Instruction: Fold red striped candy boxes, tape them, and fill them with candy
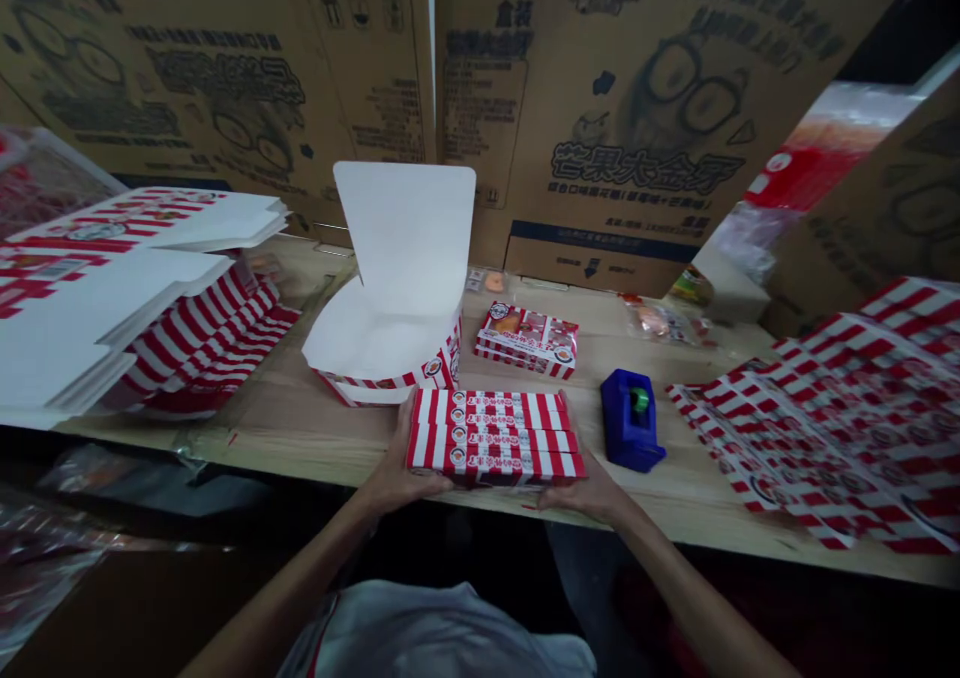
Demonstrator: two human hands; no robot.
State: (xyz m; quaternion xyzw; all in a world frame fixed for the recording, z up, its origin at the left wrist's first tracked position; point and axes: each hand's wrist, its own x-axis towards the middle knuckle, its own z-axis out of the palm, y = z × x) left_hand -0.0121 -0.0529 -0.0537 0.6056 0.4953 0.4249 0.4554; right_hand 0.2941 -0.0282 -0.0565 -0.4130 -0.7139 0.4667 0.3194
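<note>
Between my two hands is a row of several small red-and-white striped boxes [495,436], pressed together at the table's front edge. My left hand [401,473] grips the left end, its thumb along the near side. My right hand [581,488] closes on the right end in the same way. Just beyond stands a white carton [390,343] with a striped outside and its lid raised; its inside shows white. One more small striped box [527,340] lies flat behind the row. A blue tape dispenser [630,420] with a green core sits to the right.
Flat striped cartons [97,278] are piled at the left. Many striped boxes [840,428] are stacked on the right of the wooden table [322,448]. Large brown cardboard boxes [637,108] form a wall at the back, with small clear packets [664,320] before them.
</note>
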